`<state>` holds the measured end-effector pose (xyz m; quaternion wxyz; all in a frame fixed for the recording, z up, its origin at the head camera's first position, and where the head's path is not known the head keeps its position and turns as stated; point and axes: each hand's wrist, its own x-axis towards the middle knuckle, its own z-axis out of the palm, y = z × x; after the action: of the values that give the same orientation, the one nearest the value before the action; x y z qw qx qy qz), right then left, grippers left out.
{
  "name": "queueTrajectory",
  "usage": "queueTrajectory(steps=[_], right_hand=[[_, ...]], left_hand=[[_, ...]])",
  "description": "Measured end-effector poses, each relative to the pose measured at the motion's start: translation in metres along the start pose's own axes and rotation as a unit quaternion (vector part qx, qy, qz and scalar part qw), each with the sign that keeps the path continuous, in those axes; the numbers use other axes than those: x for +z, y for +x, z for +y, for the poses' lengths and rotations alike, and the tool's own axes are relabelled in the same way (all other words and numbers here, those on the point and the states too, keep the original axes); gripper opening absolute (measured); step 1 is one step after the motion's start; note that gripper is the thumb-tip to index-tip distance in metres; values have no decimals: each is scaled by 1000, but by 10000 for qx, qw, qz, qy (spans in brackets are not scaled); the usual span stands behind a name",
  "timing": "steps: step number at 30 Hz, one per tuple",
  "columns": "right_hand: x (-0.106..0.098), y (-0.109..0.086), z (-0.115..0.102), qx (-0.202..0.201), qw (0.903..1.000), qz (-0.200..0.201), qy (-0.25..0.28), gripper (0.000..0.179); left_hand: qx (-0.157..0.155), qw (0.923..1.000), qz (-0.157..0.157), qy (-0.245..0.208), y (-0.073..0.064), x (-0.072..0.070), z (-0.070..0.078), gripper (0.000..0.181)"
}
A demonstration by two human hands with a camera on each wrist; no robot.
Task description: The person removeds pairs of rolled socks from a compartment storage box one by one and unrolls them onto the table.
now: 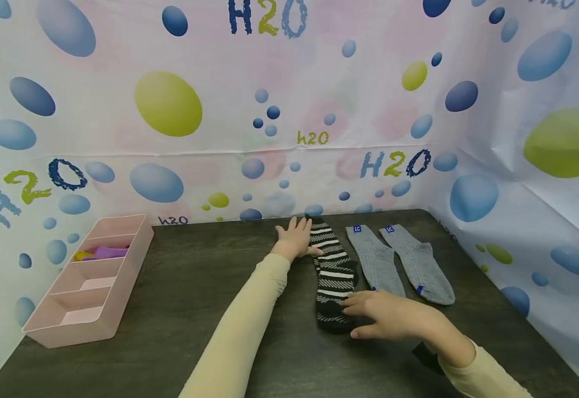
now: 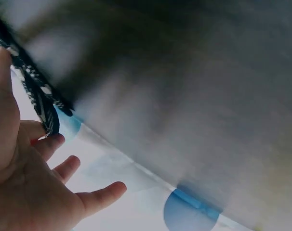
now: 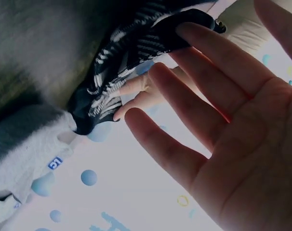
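A black-and-white striped sock (image 1: 333, 271) lies lengthwise on the dark table, its cuff toward the back. In the left wrist view two layers of striped knit (image 2: 37, 91) show at the cuff end. My left hand (image 1: 293, 240), fingers spread, rests along the left side of the cuff, thumb over the stripes. At the near, toe end my right hand (image 1: 389, 316) has its fingertips on the dark knit. Its fingers (image 3: 184, 101) look nearly straight in the right wrist view. Two grey socks (image 1: 375, 257) with blue labels lie flat to the right, side by side.
On the left stands a pink divided box (image 1: 132, 271); a purple item (image 1: 110, 252) and a yellow item (image 1: 83, 255) lie in one compartment. A patterned sheet (image 1: 289, 182) rises behind the table (image 1: 195, 282) and along its right side.
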<state>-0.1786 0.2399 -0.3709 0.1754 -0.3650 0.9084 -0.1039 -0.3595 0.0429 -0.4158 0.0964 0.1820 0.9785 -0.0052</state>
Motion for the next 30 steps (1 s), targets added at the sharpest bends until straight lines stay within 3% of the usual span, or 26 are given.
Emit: queueTrajectory(steps=[11,18,30], right_hand=[[-13,-7,-6,-140,9993,344,-97,53],[-11,-10,-14,-400,9970,585,-302,55],[-2,0,-28,-671,9956,450,-470,54]], left_hand=[[249,9980,533,231,5,-15,-4,103],[405,9945,835,489,-1,-22,-12,108],[369,9957,799,292,-23,-20,-41,108]])
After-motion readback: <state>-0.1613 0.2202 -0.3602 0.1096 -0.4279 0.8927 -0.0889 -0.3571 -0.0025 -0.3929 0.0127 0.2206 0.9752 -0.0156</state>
